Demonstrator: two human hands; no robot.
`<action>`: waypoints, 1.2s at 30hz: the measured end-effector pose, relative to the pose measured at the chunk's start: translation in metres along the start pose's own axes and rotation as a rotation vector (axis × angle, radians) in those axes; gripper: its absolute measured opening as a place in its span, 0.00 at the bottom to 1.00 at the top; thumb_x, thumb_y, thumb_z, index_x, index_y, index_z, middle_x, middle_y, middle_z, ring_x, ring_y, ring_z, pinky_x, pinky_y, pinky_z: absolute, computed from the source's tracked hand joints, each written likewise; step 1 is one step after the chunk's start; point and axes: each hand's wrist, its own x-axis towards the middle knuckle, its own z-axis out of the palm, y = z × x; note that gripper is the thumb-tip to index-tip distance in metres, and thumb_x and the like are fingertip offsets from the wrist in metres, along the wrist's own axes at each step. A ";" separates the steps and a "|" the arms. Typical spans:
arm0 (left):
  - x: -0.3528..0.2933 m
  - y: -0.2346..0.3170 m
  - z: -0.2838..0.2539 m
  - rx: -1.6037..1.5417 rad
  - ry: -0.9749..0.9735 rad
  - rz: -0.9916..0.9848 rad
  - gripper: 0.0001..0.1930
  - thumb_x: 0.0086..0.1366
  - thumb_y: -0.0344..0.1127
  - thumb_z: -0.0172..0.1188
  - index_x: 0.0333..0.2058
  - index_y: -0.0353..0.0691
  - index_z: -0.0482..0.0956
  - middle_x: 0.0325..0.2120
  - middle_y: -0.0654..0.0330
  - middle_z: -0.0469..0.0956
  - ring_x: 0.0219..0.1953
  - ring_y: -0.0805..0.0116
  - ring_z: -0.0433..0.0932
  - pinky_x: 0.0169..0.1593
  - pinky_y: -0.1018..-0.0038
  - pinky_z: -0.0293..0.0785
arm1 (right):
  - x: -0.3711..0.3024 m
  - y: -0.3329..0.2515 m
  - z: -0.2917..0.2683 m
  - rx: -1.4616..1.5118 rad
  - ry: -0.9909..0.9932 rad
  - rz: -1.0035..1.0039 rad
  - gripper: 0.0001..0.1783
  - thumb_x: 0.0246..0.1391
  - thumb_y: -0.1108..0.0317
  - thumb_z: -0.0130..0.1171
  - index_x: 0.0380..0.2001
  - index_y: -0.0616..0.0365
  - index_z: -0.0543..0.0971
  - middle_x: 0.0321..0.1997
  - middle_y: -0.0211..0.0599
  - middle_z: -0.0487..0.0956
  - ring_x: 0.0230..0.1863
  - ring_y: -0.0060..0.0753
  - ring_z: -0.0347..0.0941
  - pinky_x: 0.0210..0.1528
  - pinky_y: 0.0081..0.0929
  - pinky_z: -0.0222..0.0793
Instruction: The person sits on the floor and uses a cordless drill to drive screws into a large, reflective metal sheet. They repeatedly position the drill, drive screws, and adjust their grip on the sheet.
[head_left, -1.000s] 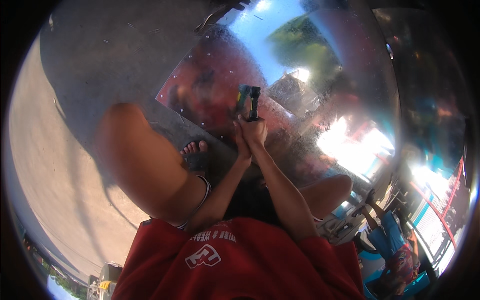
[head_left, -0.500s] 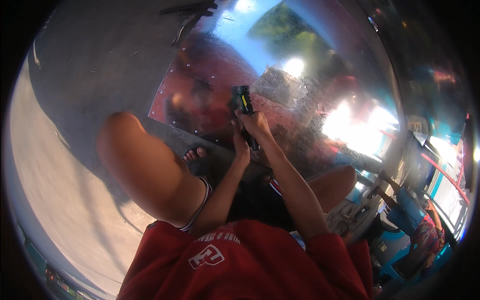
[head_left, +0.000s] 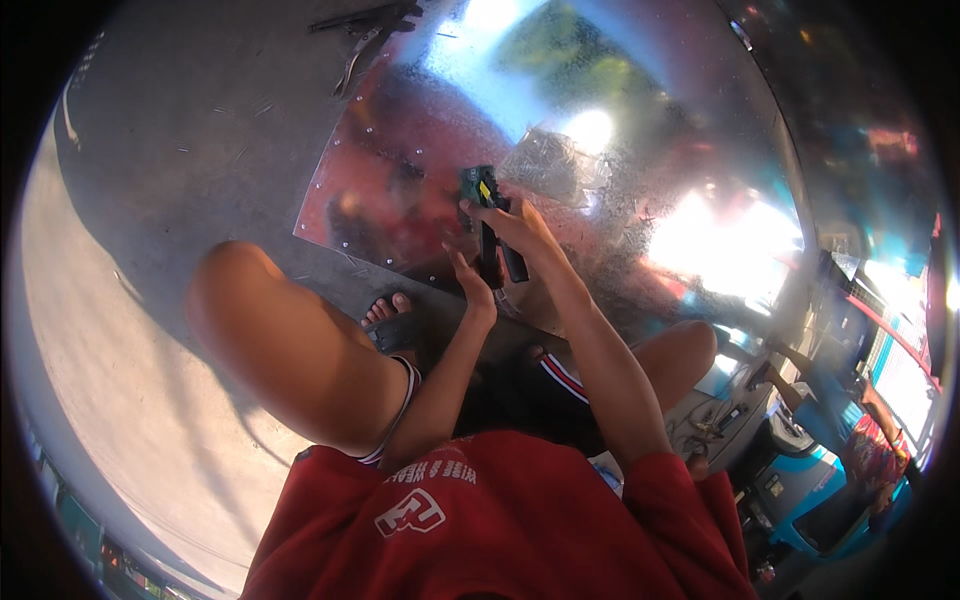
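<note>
My right hand (head_left: 518,224) is wrapped round a black-and-green two-handled hand tool (head_left: 478,182) with a yellow mark on its head. Its two dark handles stand apart and point back toward me. Close beside the left-hand handle, my left hand (head_left: 474,277) has its fingers stretched out and does not close round it. Below both hands lies a large shiny metal sheet (head_left: 390,175), with small fasteners or holes dotted along its left edge. A crumpled clear plastic bag (head_left: 545,165) rests on the sheet just beyond the tool.
Dark metal tools or bars (head_left: 368,20) lie on the concrete floor (head_left: 220,150) at the far left. My bent knees flank the work. To the right, a person (head_left: 872,450) sits near a blue-and-grey chair (head_left: 800,490), with small loose items (head_left: 708,418) on the floor.
The tool's handles have spread apart. My left hand has come off the tool and its fingers have straightened, while my right hand keeps its hold. The view has shifted slightly.
</note>
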 end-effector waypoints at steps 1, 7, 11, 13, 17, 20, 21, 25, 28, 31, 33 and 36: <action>-0.001 0.002 0.001 0.012 -0.012 -0.131 0.39 0.74 0.66 0.33 0.70 0.41 0.55 0.64 0.58 0.65 0.65 0.65 0.63 0.67 0.66 0.57 | 0.000 -0.001 -0.004 -0.136 -0.001 0.037 0.31 0.41 0.43 0.70 0.34 0.65 0.84 0.35 0.53 0.85 0.42 0.50 0.83 0.47 0.45 0.76; 0.004 0.005 -0.008 -0.063 -0.152 0.012 0.39 0.73 0.67 0.33 0.68 0.41 0.59 0.62 0.58 0.66 0.65 0.66 0.64 0.67 0.68 0.58 | 0.000 0.022 0.056 -0.126 0.253 0.006 0.21 0.44 0.52 0.68 0.35 0.58 0.85 0.36 0.52 0.84 0.43 0.56 0.81 0.46 0.49 0.76; 0.001 -0.004 -0.014 -0.004 -0.082 0.093 0.39 0.74 0.67 0.31 0.67 0.40 0.60 0.62 0.58 0.67 0.64 0.66 0.65 0.67 0.68 0.57 | 0.000 0.039 0.071 -0.164 0.237 -0.079 0.16 0.46 0.54 0.65 0.35 0.52 0.85 0.34 0.51 0.84 0.40 0.59 0.80 0.44 0.50 0.75; 0.003 -0.004 -0.015 -0.025 -0.076 0.004 0.40 0.74 0.67 0.31 0.66 0.38 0.60 0.62 0.57 0.67 0.64 0.66 0.65 0.67 0.69 0.57 | 0.003 0.034 0.057 -0.162 0.220 -0.076 0.18 0.47 0.53 0.64 0.35 0.54 0.85 0.33 0.51 0.84 0.39 0.58 0.81 0.43 0.49 0.75; 0.011 0.005 -0.025 -0.005 -0.096 -0.179 0.40 0.71 0.71 0.31 0.61 0.40 0.67 0.52 0.60 0.73 0.54 0.69 0.73 0.57 0.72 0.66 | 0.009 0.009 0.018 0.074 -0.026 -0.005 0.24 0.47 0.49 0.65 0.34 0.63 0.84 0.31 0.50 0.84 0.38 0.51 0.83 0.40 0.44 0.76; 0.012 0.001 -0.029 0.314 -0.201 -0.183 0.40 0.72 0.71 0.31 0.58 0.37 0.69 0.50 0.59 0.74 0.56 0.69 0.70 0.59 0.70 0.63 | 0.012 0.000 -0.003 0.041 -0.085 0.008 0.32 0.45 0.42 0.67 0.32 0.68 0.84 0.35 0.52 0.84 0.42 0.45 0.83 0.40 0.40 0.76; 0.010 -0.001 -0.030 0.298 -0.247 -0.076 0.40 0.72 0.70 0.31 0.57 0.37 0.69 0.49 0.58 0.74 0.57 0.69 0.69 0.60 0.70 0.62 | 0.011 0.000 -0.004 -0.049 -0.056 0.050 0.33 0.45 0.42 0.67 0.32 0.68 0.84 0.36 0.53 0.84 0.42 0.46 0.83 0.41 0.41 0.76; 0.003 -0.012 -0.018 0.078 -0.197 0.014 0.39 0.73 0.69 0.31 0.57 0.38 0.69 0.48 0.60 0.73 0.57 0.70 0.68 0.60 0.70 0.62 | 0.000 0.007 0.017 -0.155 0.080 0.104 0.32 0.42 0.43 0.71 0.38 0.62 0.85 0.41 0.56 0.84 0.46 0.52 0.82 0.46 0.44 0.76; 0.002 -0.007 -0.008 -0.028 -0.118 0.068 0.38 0.73 0.68 0.32 0.59 0.39 0.67 0.53 0.60 0.71 0.59 0.70 0.67 0.63 0.70 0.60 | -0.005 0.011 0.041 -0.197 0.200 0.025 0.22 0.45 0.50 0.69 0.40 0.51 0.86 0.38 0.51 0.84 0.45 0.56 0.81 0.48 0.49 0.75; -0.005 -0.005 -0.003 -0.049 -0.065 0.088 0.37 0.74 0.66 0.32 0.63 0.40 0.63 0.59 0.60 0.67 0.61 0.69 0.66 0.65 0.69 0.58 | -0.005 0.020 0.053 -0.188 0.268 -0.076 0.15 0.47 0.55 0.67 0.36 0.52 0.86 0.34 0.50 0.84 0.40 0.59 0.81 0.45 0.51 0.75; -0.008 -0.007 -0.001 -0.056 -0.077 0.081 0.36 0.75 0.64 0.33 0.64 0.38 0.63 0.60 0.60 0.67 0.61 0.70 0.66 0.64 0.70 0.59 | -0.001 0.024 0.051 -0.224 0.252 -0.046 0.16 0.48 0.54 0.66 0.33 0.55 0.86 0.32 0.52 0.84 0.39 0.60 0.81 0.44 0.50 0.75; -0.009 -0.009 -0.002 0.040 -0.180 0.003 0.33 0.77 0.61 0.35 0.62 0.37 0.67 0.56 0.61 0.71 0.59 0.72 0.68 0.62 0.71 0.62 | 0.003 0.024 0.035 -0.193 0.177 -0.028 0.20 0.50 0.53 0.65 0.29 0.63 0.84 0.30 0.53 0.84 0.37 0.57 0.82 0.41 0.47 0.75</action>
